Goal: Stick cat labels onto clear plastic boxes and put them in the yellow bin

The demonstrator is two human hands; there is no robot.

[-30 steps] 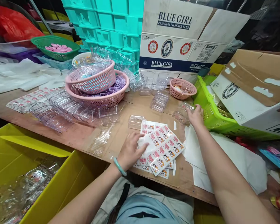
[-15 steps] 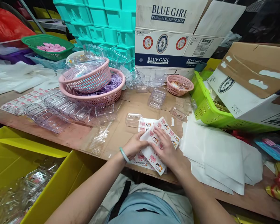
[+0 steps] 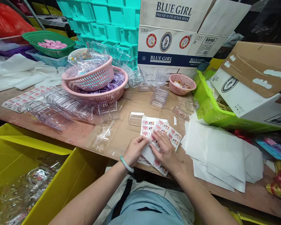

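A white sticker sheet point(image 3: 174, 132) printed with pink lettering and cartoon cats lies at a slant over another such sheet point(image 3: 145, 126) at the front of the table. My right hand point(image 3: 165, 151) holds the upper sheet, its fingers laid across the print and its thumb towards the left edge. At that edge, my left hand point(image 3: 137, 148) is closed in a pinch of thumb and forefinger; what is between the tips is too small to make out. Just behind the sheets sits a clear plastic case point(image 3: 136, 118). A second clear case point(image 3: 180, 111) with a printed picture lies farther right.
White backing sheets point(image 3: 224, 156) are piled at the right, beside a lime-green basket point(image 3: 212, 107). Clear cases point(image 3: 58, 103) and stacked pink baskets point(image 3: 93, 98) stand at the left. A yellow box point(image 3: 84, 168) with packed items is below the table edge. Cartons point(image 3: 173, 43) rise behind.
My left hand has drawn slightly away from my right thumb, its fingertips now pinched at the sheet's left edge. My right hand stays on the sheet. The view has shifted a little.
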